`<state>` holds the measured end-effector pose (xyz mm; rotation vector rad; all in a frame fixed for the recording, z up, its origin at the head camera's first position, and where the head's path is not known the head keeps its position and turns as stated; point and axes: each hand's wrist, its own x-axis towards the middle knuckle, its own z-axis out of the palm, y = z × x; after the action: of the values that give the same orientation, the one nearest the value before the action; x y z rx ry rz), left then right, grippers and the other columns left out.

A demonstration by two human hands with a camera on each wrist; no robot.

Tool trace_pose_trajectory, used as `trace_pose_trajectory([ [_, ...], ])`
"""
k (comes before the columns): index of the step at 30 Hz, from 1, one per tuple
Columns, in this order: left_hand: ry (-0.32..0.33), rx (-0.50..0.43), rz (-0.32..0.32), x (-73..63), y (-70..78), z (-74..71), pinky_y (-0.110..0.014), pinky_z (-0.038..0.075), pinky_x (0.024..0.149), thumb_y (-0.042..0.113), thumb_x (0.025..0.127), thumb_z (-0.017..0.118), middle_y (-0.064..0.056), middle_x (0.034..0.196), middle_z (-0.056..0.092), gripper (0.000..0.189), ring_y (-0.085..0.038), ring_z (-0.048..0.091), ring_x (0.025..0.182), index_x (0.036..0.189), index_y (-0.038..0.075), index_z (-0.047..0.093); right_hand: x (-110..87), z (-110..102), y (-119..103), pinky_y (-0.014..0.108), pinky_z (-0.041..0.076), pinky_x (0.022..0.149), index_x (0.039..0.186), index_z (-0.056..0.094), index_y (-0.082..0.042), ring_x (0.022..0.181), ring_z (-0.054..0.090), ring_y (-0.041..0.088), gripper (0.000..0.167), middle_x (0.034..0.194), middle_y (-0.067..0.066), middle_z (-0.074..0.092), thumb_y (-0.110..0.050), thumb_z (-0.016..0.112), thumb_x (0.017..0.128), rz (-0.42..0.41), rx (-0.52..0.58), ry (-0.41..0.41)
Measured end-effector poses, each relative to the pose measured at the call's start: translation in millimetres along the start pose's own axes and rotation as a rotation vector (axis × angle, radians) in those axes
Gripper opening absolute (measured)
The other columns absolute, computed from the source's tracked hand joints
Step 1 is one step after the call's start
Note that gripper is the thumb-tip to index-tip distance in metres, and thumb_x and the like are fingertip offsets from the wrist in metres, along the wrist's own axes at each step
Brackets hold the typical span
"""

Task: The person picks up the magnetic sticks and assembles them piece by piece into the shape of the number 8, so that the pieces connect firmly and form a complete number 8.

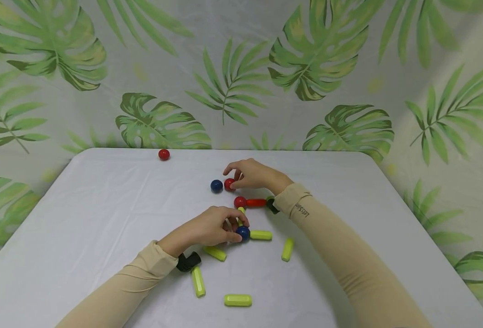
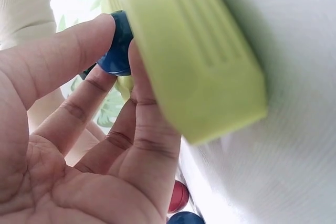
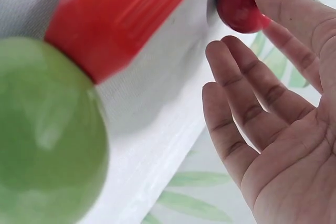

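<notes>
My left hand [image 1: 221, 225] pinches a dark blue ball [image 1: 243, 233] between thumb and fingers. One yellow-green rod [image 1: 261, 235] extends right from this ball, and another leads back to a red ball [image 1: 240, 202]. From that red ball a red rod [image 1: 256, 202] runs to a green ball [image 3: 50, 129], partly hidden by the right wrist in the head view. Farther back, my right hand [image 1: 255, 175] holds a loose red ball [image 3: 241, 6] between thumb and index finger, its other fingers spread. Beside it sits a second blue ball [image 1: 216, 186].
Another red ball [image 1: 164, 154] lies near the table's back edge. Loose yellow-green rods lie nearer the front, among them one rod [image 1: 238, 300] at the front, one [image 1: 287, 249] at right, and others by the left wrist. A leaf-print cloth [image 1: 241, 105] hangs behind the white table [image 1: 102, 196].
</notes>
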<state>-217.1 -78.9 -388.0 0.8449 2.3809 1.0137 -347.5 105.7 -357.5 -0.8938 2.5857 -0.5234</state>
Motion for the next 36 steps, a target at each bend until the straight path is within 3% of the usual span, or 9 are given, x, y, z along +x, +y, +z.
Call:
trace_pose_trajectory([
  [9, -0.002, 0.001, 0.015, 0.3, 1.1, -0.3, -0.020, 0.055, 0.072, 0.012, 0.097, 0.080, -0.003, 0.097, 0.069, 0.024, -0.007, 0.066, 0.082, 0.119, 0.013, 0.072, 1.5, 2, -3, 0.039, 0.058, 0.104, 0.130, 0.071, -0.012, 0.114, 0.072, 0.028, 0.030, 0.118, 0.012, 0.076, -0.019, 0.075, 0.102, -0.007, -0.004, 0.004],
  [25, -0.002, -0.009, 0.019, 1.7, -0.3, -0.6, -0.021, 0.055, 0.073, 0.013, 0.097, 0.081, -0.003, 0.098, 0.071, 0.024, -0.007, 0.067, 0.083, 0.119, 0.014, 0.072, -1.7, 4, 2, 0.035, 0.058, 0.098, 0.127, 0.071, -0.010, 0.101, 0.070, 0.020, 0.029, 0.112, 0.009, 0.077, -0.020, 0.077, 0.100, -0.007, 0.013, 0.029],
  [36, -0.004, -0.020, 0.008, 1.5, 1.1, -0.3, -0.022, 0.055, 0.069, 0.011, 0.097, 0.080, -0.002, 0.096, 0.070, 0.024, -0.009, 0.065, 0.078, 0.118, 0.015, 0.071, -27.7, -4, 7, 0.037, 0.059, 0.099, 0.126, 0.071, -0.011, 0.105, 0.074, 0.020, 0.029, 0.111, 0.005, 0.079, -0.024, 0.078, 0.100, -0.048, 0.065, 0.095],
])
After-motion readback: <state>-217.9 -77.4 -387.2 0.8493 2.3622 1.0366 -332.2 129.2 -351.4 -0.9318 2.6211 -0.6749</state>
